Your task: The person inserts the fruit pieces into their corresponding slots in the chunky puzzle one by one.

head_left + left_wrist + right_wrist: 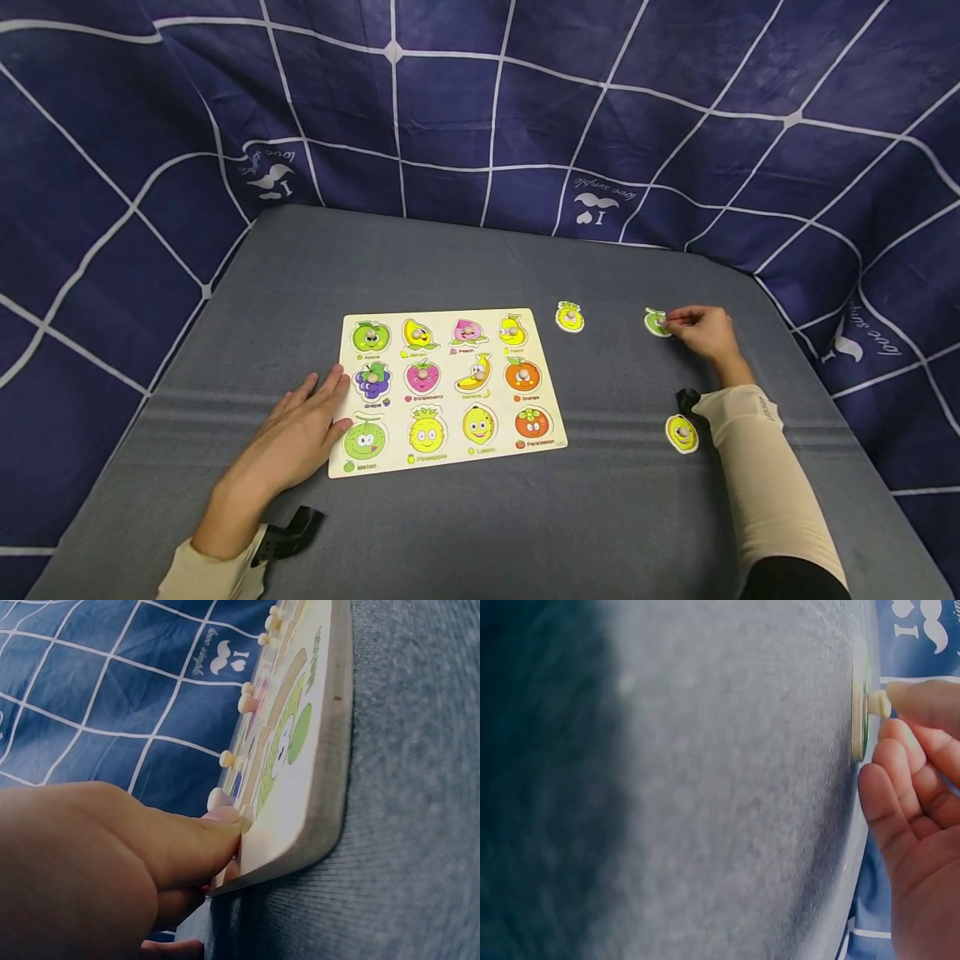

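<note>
Right of the board (442, 355), on or just above the desk (600, 517), the right hand (705, 332) pinches the melon (654, 322) by its knob (879, 703); the left hand (300, 437), fingers straight, touches the board. Apparently lifting or placing; next likely wants a steady raise or gentle release.

The left hand (296, 429) is being held palm down, with its fingers (328, 387) being stretched forward and its thumb (337, 432) being set apart from them. The right arm (768, 479) is being held out well apart, the right hand (705, 332) being turned inward and its fingertips (679, 314) being held in a pinch.
</note>
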